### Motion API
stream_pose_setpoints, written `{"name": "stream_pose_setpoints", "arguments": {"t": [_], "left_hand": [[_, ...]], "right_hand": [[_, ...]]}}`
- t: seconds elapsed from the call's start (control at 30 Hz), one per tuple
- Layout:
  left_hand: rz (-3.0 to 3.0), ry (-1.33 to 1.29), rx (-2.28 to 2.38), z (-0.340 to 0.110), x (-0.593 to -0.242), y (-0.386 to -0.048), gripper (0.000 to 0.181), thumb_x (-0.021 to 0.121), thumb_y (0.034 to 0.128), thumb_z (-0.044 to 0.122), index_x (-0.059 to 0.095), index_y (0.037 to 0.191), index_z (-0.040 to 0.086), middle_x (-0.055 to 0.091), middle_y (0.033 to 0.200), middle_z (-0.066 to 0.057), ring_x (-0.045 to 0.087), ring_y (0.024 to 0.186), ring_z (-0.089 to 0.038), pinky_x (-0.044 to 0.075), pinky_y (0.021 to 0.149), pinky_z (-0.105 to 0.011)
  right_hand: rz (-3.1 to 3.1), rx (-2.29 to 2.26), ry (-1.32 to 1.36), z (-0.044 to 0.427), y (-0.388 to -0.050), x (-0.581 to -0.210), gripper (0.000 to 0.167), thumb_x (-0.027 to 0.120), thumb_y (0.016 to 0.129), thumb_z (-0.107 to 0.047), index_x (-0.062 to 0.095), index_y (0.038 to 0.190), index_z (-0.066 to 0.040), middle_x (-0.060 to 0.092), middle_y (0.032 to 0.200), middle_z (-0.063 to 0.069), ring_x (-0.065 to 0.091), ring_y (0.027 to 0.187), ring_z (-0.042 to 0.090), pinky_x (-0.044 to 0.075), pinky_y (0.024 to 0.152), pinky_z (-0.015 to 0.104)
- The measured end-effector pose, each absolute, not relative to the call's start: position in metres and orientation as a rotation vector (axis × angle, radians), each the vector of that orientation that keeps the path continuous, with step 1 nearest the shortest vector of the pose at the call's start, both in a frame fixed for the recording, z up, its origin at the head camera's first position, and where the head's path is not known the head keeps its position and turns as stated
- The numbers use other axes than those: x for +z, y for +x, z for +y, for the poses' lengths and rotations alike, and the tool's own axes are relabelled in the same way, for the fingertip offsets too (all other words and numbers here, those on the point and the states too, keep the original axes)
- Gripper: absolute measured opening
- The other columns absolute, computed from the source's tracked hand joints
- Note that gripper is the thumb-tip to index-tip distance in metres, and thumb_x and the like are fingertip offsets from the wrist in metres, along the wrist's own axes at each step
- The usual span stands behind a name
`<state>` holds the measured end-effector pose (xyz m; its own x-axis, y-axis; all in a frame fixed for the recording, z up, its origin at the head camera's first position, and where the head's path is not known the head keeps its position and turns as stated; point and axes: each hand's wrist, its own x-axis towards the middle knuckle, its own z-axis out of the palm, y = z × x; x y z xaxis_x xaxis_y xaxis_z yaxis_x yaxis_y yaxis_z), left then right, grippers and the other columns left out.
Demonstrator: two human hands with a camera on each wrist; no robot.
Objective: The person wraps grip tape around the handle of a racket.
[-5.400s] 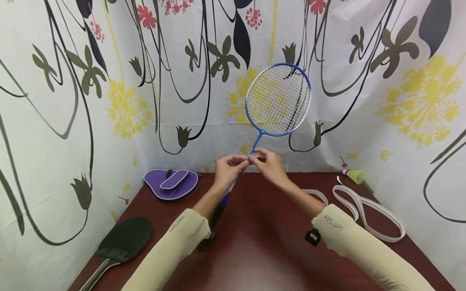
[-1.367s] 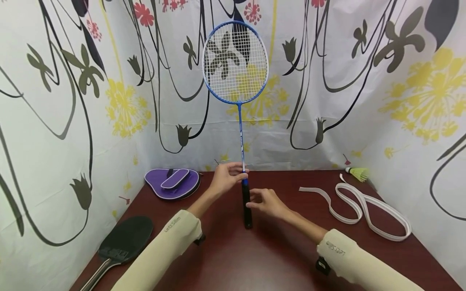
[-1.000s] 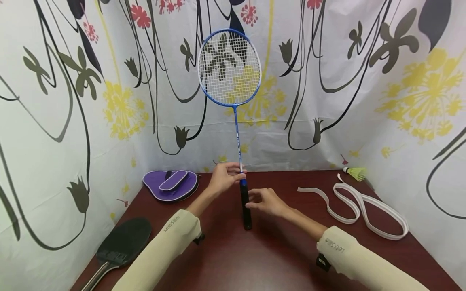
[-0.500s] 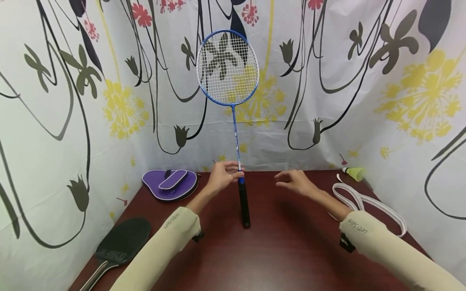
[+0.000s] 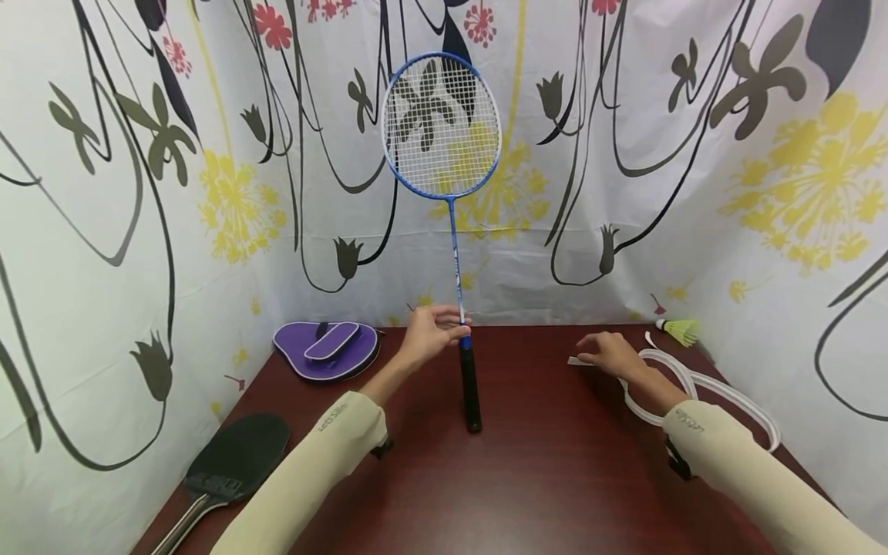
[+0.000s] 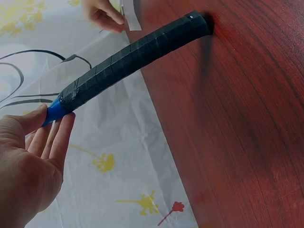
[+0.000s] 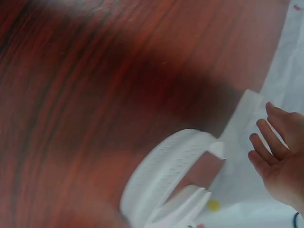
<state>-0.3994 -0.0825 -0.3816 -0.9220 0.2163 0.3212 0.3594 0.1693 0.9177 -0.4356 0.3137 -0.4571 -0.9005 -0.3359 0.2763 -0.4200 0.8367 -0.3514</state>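
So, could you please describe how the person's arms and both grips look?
The left pale cream fabric sleeve and matching right sleeve each carry small dark lettering near the cuff, seemingly reading "Let's Slim". A small black device shows beneath each cuff. The left grip and right grip are bare hands without gloves.

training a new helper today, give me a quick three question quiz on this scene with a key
1. Which hand holds the badminton racket?
2. True or false: the black paddle and the purple case lie apart from each other.
3. Fill in the blank: the right hand is nearest to the white ____.

Key:
1. The left hand.
2. True.
3. Strap.
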Motion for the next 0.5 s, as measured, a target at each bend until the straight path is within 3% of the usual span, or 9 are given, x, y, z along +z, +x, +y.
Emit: {"name": "stream_pose_setpoints", "arguments": {"t": [0.17,0.33,0.5], "left_hand": [[-2.327,-0.575,-1.841,-0.082,-0.382,-0.399,0.026,0.085,0.0861,0.005,0.078,0.111,0.004,0.08,0.1,-0.007,0.077,0.09,-0.018,0.064,0.072,-0.033],[-2.334,-0.568,-1.811,-0.083,-0.383,-0.399,0.025,0.085,0.0864,0.007,0.078,0.111,0.006,0.08,0.099,-0.006,0.077,0.09,-0.017,0.063,0.071,-0.033],[-2.315,-0.581,-1.81,-0.085,-0.384,-0.4,0.025,0.085,0.086,0.007,0.078,0.11,0.004,0.08,0.098,-0.008,0.078,0.09,-0.019,0.064,0.071,-0.033]], "right_hand": [[-2.855,0.59,0.572,0.325,-0.438,-0.473,0.02,0.074,0.096,-0.013,0.077,0.108,0.003,0.075,0.103,0.022,0.07,0.089,0.039,0.056,0.076,0.054],[-2.855,0.547,0.598,0.325,-0.439,-0.479,0.012,0.073,0.096,-0.012,0.08,0.099,-0.003,0.077,0.093,0.014,0.07,0.082,0.034,0.055,0.072,0.053],[-2.822,0.545,0.615,0.313,-0.435,-0.481,0.01,0.073,0.096,-0.012,0.08,0.096,-0.004,0.078,0.094,0.013,0.072,0.083,0.031,0.056,0.072,0.051]]}}
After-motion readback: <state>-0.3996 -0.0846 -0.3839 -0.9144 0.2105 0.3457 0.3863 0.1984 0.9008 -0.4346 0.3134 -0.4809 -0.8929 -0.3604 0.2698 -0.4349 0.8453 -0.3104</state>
